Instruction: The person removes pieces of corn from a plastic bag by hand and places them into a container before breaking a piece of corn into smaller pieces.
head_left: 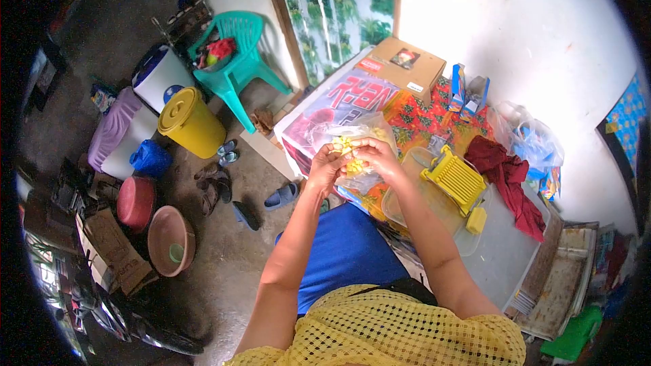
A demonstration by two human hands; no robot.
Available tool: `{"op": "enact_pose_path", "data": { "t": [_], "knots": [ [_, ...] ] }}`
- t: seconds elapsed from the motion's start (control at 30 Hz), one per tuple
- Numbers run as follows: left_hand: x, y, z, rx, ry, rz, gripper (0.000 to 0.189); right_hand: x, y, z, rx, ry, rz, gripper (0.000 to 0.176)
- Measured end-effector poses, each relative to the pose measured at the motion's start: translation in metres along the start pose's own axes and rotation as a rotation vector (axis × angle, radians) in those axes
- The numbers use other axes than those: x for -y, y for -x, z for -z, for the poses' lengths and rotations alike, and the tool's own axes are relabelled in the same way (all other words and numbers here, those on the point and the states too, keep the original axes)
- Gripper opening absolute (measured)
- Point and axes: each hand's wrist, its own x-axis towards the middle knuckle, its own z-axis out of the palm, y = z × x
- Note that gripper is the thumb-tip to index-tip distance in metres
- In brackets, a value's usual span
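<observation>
My left hand [326, 168] and my right hand [377, 157] meet over a clear plastic bag [382, 130] at the table's near edge. Both have curled fingers, closed on small pale-yellow pieces [355, 167] whose exact kind I cannot make out. More pieces show above the fingertips. To the right of my right hand lies a shallow clear plastic container [415, 218]. A yellow ridged slicer [456, 179] rests over it, with a small yellow block [477, 221] beside it.
A cardboard box [400, 68], a blue packet [468, 91], plastic bags [532, 139] and a dark red cloth [502, 173] lie on the table. A green chair [237, 68], a yellow bucket [193, 125], basins [171, 240] and slippers [281, 196] stand on the floor at left.
</observation>
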Motion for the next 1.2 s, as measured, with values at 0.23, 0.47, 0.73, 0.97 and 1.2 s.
{"op": "enact_pose_path", "data": {
  "t": [0.23, 0.47, 0.73, 0.97, 1.2],
  "knots": [
    [-0.006, 0.004, -0.002, 0.039, 0.105, 0.036, 0.036, 0.006, 0.002, -0.004, -0.101, -0.14, -0.048, 0.023],
    [-0.002, 0.002, 0.002, 0.021, 0.111, 0.047, 0.033, -0.039, -0.026, 0.01, -0.198, 0.298, 0.312, 0.027],
    [-0.001, 0.002, -0.002, 0.008, 0.137, 0.055, 0.034, 0.01, 0.005, -0.011, 0.019, -0.102, 0.027, 0.028],
    [-0.004, 0.005, -0.002, -0.008, 0.161, 0.093, 0.031, 0.006, 0.005, -0.01, -0.031, -0.134, 0.064, 0.025],
    [-0.006, 0.006, -0.007, -0.005, 0.133, 0.06, 0.037, 0.001, 0.004, -0.006, -0.032, -0.116, 0.094, 0.024]
  ]
}}
